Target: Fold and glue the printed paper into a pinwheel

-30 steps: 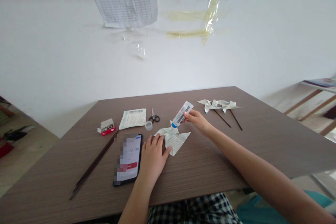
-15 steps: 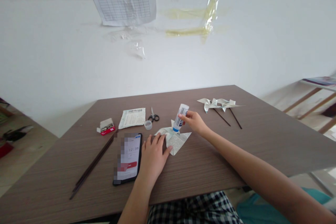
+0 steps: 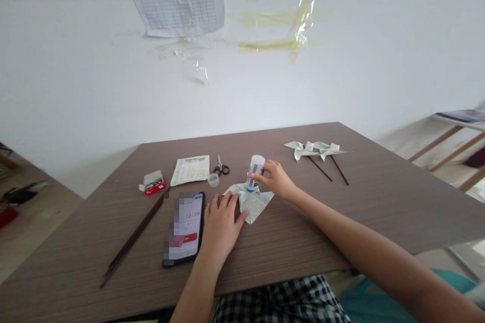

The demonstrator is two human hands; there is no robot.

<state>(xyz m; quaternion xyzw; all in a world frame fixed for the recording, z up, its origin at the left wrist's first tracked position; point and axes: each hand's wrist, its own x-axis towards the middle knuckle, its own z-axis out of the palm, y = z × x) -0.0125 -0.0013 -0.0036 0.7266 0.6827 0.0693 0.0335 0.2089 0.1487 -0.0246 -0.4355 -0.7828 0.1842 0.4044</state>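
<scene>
My right hand [image 3: 278, 177] grips a white glue bottle [image 3: 256, 165] with a blue tip. The bottle is upside down and nearly upright, its tip at the middle of a folded newspaper pinwheel [image 3: 253, 208]. My left hand [image 3: 221, 219] lies on the table with fingers spread, its fingertips and thumb pressing the pinwheel's left edge. Whether glue has come out cannot be seen. Just beyond the pinwheel sit a small clear cap [image 3: 213, 180] and scissors [image 3: 221, 166] with black handles.
A phone [image 3: 185, 229] lies left of my left hand, and dark thin sticks [image 3: 132, 239] lie beyond it. Further back are a small red-and-white box [image 3: 153, 183] and a stack of newspaper squares [image 3: 190, 169]. Two finished pinwheels [image 3: 314, 150] on sticks rest at the back right.
My right hand has tipped the glue bottle more upright and shifted it slightly left over the pinwheel's middle. My left hand stays put.
</scene>
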